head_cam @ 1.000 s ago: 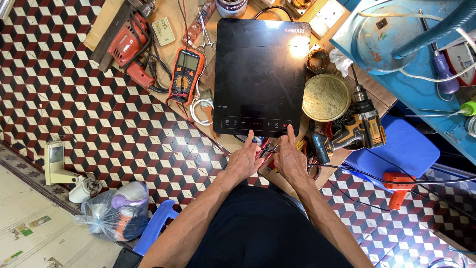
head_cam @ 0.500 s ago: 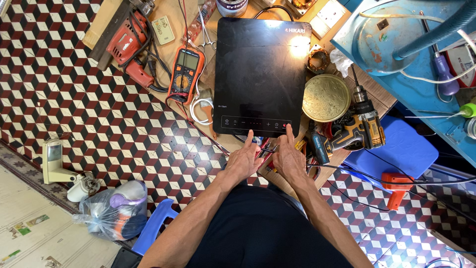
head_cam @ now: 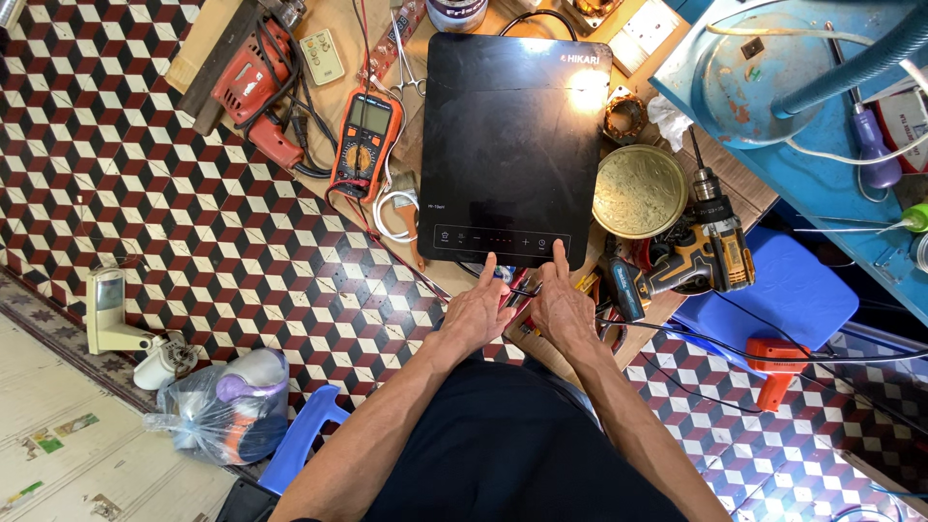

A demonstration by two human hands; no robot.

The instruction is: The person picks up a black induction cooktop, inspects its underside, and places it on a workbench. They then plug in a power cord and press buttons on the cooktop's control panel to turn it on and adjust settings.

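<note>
A black glass induction cooktop lies flat on a low wooden board. My left hand and my right hand sit side by side at its near edge, index fingers stretched toward the row of touch controls. The right index fingertip rests on the cooktop's front edge. Between the two hands are small red-handled tools and a black wire; whether either hand grips them is hidden.
An orange multimeter and a red electric drill lie left of the cooktop. A round brass disc and a yellow cordless drill lie to its right, beside a blue stool. A bagged bundle sits on the checkered floor.
Both hands have stayed at the cooktop's near edge; the index fingers reach slightly further onto its front strip. Nothing else has moved.
</note>
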